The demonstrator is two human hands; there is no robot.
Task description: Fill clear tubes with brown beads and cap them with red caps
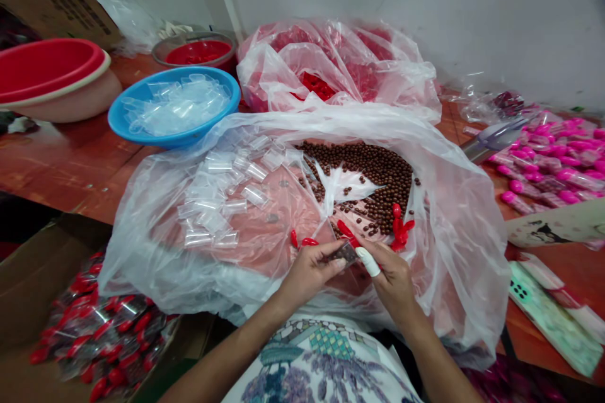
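My left hand [308,272] pinches a small clear plastic tube [346,253] with dark brown balls inside. Close against it, my right hand [392,271] has its fingers closed on a red plastic cap [347,232], beside the tube's end. A white wrap [367,261] covers one of my right fingers. Just beyond the hands spreads a heap of brown balls [382,170] on clear plastic sheeting [454,214]. Loose red caps [401,230] lie right of the hands, and a few more lie left of them. Several empty clear tubes [220,195] are spread at the left.
A blue basin [116,118] of clear pieces stands back left, near red and white basins [51,75]. Behind the balls sits a plastic bag [401,75] of red pieces. Pink-capped tubes [562,164] pile up at right. Below left, a cardboard box [28,289] holds red-capped tubes [108,334].
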